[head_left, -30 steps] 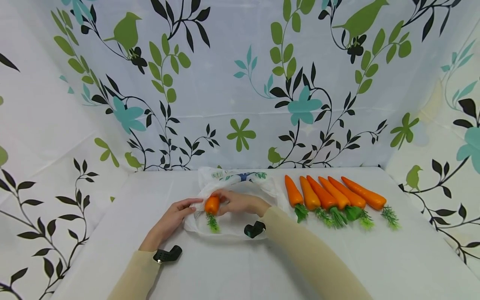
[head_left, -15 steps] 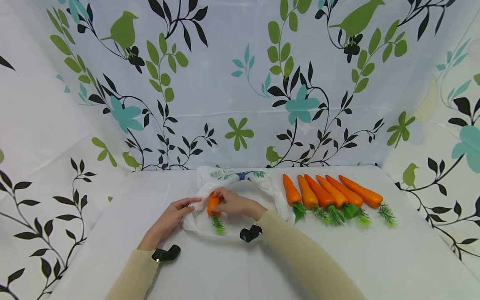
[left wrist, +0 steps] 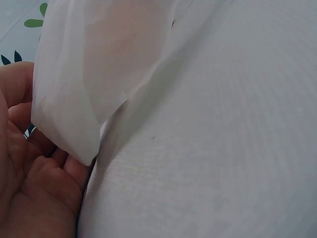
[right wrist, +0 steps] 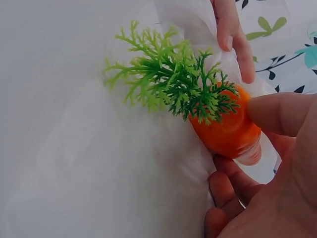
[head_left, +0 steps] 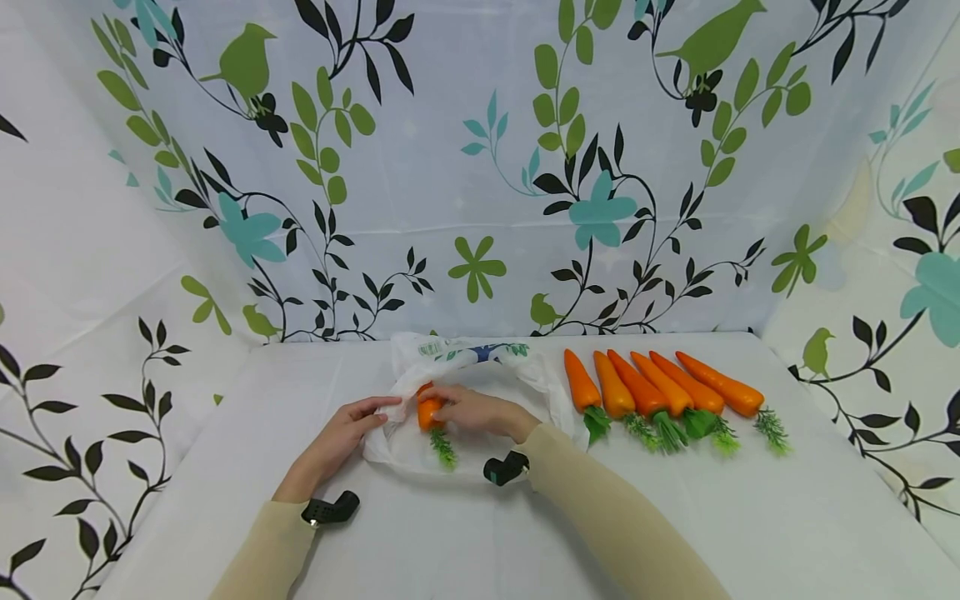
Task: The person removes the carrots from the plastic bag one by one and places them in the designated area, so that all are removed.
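Note:
A toy carrot (head_left: pixel 428 412) with feathery green leaves stands partly inside the mouth of a thin white plastic bag (head_left: pixel 517 379). My right hand (head_left: pixel 480 411) pinches it, thumb on one side and fingers on the other, as the right wrist view shows with the orange body (right wrist: pixel 223 131) between them. The carrot's tip is hidden in the bag. At the bag's left edge, my left hand (head_left: pixel 337 437) holds the film; in the left wrist view the film (left wrist: pixel 74 109) drapes in front of its curled fingers.
Several more toy carrots (head_left: pixel 647 392) lie side by side on the white table (head_left: pixel 480 542), right of the bag, leaves toward me. A patterned cloth (head_left: pixel 480 167) hangs behind the table.
My right hand has shifted the carrot slightly right, and its leaves now slant more to the right. The left hand stays at the bag's edge.

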Motion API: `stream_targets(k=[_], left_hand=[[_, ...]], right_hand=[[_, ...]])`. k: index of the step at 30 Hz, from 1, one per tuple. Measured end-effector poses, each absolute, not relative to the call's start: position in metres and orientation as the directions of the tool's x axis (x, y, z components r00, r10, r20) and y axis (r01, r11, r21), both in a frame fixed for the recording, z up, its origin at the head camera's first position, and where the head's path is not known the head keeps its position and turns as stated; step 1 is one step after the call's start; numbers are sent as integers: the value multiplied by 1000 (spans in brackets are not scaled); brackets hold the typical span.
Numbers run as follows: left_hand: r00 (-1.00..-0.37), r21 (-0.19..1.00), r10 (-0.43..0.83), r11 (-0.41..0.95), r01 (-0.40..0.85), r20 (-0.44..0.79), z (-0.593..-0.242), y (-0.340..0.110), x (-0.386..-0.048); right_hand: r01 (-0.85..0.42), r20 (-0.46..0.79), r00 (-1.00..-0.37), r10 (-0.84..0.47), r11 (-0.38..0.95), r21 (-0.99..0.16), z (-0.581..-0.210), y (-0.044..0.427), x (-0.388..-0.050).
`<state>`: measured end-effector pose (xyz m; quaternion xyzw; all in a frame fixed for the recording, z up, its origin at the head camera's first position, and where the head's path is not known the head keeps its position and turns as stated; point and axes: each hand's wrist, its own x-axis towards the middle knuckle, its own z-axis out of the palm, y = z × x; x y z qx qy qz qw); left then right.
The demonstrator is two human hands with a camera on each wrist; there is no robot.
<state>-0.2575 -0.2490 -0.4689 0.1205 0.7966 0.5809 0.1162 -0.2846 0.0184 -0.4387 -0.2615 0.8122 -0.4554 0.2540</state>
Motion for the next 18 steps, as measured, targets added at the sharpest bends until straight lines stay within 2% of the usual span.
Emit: stream_targets(k=[9, 18], left_hand=[[-948, 950, 312, 309, 46, -55, -468, -251, -257], [-953, 951, 297, 308, 35, -61, -469, -253, -257]], right_hand=[[-154, -168, -750, -639, 416, -896, -440, 18, -285], [-110, -157, -805, -573, 403, -909, -444, 21, -285]])
